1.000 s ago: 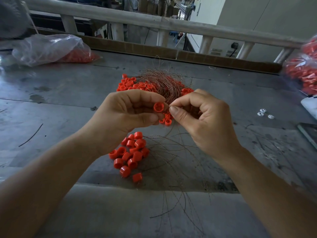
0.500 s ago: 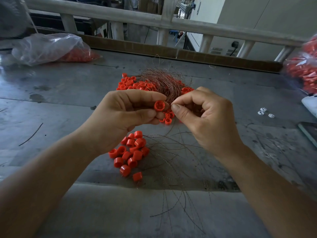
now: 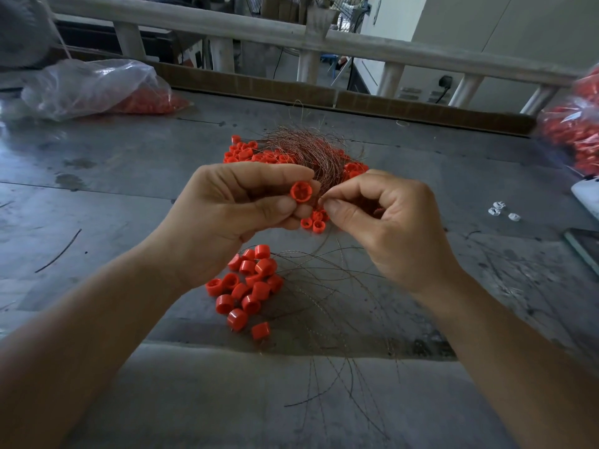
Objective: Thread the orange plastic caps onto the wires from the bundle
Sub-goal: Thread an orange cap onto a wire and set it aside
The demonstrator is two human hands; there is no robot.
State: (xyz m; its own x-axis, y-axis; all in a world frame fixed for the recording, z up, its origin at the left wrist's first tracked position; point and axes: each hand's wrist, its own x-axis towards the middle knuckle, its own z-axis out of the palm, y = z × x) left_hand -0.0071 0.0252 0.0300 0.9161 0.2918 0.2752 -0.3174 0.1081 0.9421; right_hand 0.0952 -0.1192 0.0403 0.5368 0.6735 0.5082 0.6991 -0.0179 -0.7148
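Observation:
My left hand (image 3: pixel 227 218) pinches one orange cap (image 3: pixel 300 191) between thumb and fingers, its open side facing me. My right hand (image 3: pixel 385 222) pinches a thin wire (image 3: pixel 319 202) between thumb and forefinger, its tip just right of the cap. Behind both hands lies the brown wire bundle (image 3: pixel 304 150) on a heap of loose orange caps (image 3: pixel 246 153). A second cluster of caps (image 3: pixel 249 283) with wires trailing from it lies on the grey table (image 3: pixel 113 176) below my hands.
A clear plastic bag (image 3: pixel 94 89) holding orange caps sits at the back left. Another bag of caps (image 3: pixel 577 131) is at the right edge. Small white pieces (image 3: pixel 500 211) lie to the right. A loose wire (image 3: pixel 60 251) lies at left. A railing (image 3: pixel 291 37) runs behind the table.
My right hand has drawn slightly away from the cap, opening a small gap between wire tip and cap. The left hand holds the cap in much the same place.

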